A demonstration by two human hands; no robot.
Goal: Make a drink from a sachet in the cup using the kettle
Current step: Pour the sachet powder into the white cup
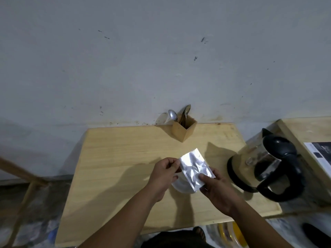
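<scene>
A shiny silver sachet (pixel 195 170) is held above the middle of the wooden table (pixel 114 158). My left hand (pixel 163 173) pinches its left edge near the top. My right hand (pixel 215 191) grips its lower right corner, thumb on the foil. Under the sachet and both hands a white cup (pixel 179 185) stands on the table, mostly hidden. To the right stands a glass kettle (pixel 265 163) with a black lid, base and handle, the handle turned toward me.
A small wooden holder (pixel 184 129) with spoons (pixel 172 115) stands at the table's back edge against the grey wall. A second wooden surface with a printed box (pixel 320 154) lies at the far right. A wooden frame (pixel 26 185) is at the left.
</scene>
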